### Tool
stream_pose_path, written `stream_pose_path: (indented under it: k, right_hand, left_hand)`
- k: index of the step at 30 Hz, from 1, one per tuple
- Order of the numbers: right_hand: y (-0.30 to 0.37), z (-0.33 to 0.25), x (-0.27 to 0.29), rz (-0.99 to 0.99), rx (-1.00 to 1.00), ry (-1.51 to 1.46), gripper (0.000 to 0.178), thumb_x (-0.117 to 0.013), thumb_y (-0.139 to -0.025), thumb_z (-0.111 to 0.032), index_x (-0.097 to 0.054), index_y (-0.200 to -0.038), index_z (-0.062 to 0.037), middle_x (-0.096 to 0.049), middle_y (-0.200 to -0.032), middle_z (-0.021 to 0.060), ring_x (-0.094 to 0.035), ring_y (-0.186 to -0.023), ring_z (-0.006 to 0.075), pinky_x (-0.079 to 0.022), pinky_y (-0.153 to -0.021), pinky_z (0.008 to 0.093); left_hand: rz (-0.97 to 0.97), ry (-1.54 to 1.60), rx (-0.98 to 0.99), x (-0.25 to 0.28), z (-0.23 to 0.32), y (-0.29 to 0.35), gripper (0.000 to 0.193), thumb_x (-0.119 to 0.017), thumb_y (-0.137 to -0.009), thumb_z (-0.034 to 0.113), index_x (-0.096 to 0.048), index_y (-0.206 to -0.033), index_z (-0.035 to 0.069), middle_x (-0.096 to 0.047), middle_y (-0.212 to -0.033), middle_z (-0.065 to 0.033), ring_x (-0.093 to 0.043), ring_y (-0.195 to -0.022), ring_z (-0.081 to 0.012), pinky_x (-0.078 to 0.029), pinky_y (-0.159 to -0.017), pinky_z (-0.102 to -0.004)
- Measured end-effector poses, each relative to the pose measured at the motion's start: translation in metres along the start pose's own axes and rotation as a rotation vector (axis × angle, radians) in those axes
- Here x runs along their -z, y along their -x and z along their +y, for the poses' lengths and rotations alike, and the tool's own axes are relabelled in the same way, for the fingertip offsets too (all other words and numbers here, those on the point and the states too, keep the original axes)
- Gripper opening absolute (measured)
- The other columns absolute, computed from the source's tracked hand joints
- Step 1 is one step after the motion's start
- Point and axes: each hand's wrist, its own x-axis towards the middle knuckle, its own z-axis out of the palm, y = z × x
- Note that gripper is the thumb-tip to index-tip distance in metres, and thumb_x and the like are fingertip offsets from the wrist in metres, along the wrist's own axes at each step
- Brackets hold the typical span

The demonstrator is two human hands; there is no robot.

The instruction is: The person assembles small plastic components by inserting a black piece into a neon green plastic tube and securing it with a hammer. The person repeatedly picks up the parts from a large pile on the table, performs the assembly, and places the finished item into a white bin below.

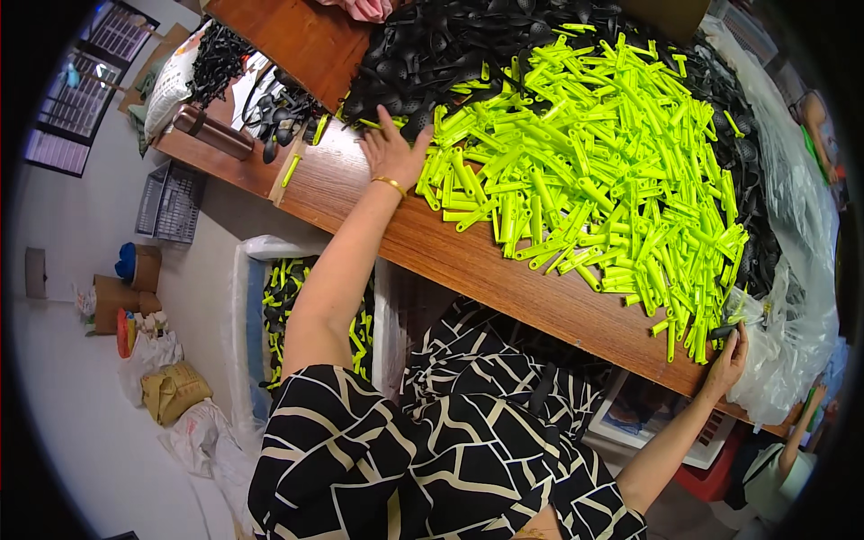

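Note:
My left hand (pixel 393 155) lies over the wooden table with its fingers spread. Its fingertips are beside the black perforated spoon heads (pixel 418 117) at the left edge of the pile, and it holds nothing I can see. A large heap of bright yellow-green plastic handles (pixel 589 171) covers the middle of the table. At the heap's near right corner, my right hand (pixel 727 362) has its fingers closed around a small dark piece (pixel 723 332). Most of that piece is hidden, so its kind does not show.
Clear plastic sheeting (pixel 783 351) hangs along the table's right side. Below the table on the left stands a lined box (pixel 256 333) with black and yellow-green pieces. A brown cylinder (pixel 214 132) lies at the far left, above a grey crate (pixel 169 202). People's arms show at the right.

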Motion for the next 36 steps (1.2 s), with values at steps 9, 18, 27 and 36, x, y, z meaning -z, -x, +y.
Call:
stream_pose_path:
  k: [9,18,27,36]
  right_hand:
    - [0.001,-0.017,-0.008,0.036,0.029,0.018,0.033,-0.057,-0.107,-0.016,-0.063,-0.135,-0.0004,-0.068,-0.129,0.0091,-0.062,-0.116,0.0157,-0.047,-0.102,0.0289]
    - [0.004,-0.001,-0.007,0.034,0.032,-0.007,0.033,-0.057,-0.107,-0.018,-0.065,-0.134,-0.0012,-0.068,-0.128,0.009,-0.062,-0.115,0.0159,-0.047,-0.102,0.0298]
    - [0.006,-0.017,-0.006,0.128,0.019,0.012,0.029,-0.062,-0.103,-0.013,-0.068,-0.128,-0.0012,-0.072,-0.12,0.0099,-0.066,-0.108,0.0146,-0.05,-0.094,0.0276]
    - [0.017,-0.053,-0.005,0.208,0.106,0.256,0.027,-0.07,-0.095,-0.013,-0.072,-0.121,-0.0057,-0.069,-0.103,0.0084,-0.066,-0.089,0.0189,-0.052,-0.079,0.0308]
  left_hand:
    - [-0.162,0.173,-0.136,0.005,0.007,-0.019,0.125,-0.066,-0.082,0.073,0.002,-0.164,0.008,-0.029,-0.161,-0.033,-0.024,-0.151,-0.0472,-0.004,-0.124,-0.0591]
    - [0.34,-0.219,-0.029,0.089,-0.177,-0.042,0.062,-0.063,-0.097,0.049,-0.057,-0.144,0.01,-0.062,-0.14,-0.0165,-0.059,-0.128,-0.0345,-0.048,-0.1,-0.0491]
    - [0.081,-0.134,0.167,0.033,-0.172,-0.033,0.075,-0.04,-0.104,0.06,-0.043,-0.154,0.005,-0.037,-0.163,-0.0159,-0.024,-0.155,-0.0335,-0.011,-0.123,-0.0611]
    - [-0.021,0.501,-0.288,-0.018,-0.024,0.037,0.069,-0.053,-0.106,0.044,-0.035,-0.155,-0.001,-0.03,-0.163,-0.0261,-0.027,-0.152,-0.04,-0.019,-0.124,-0.0473]
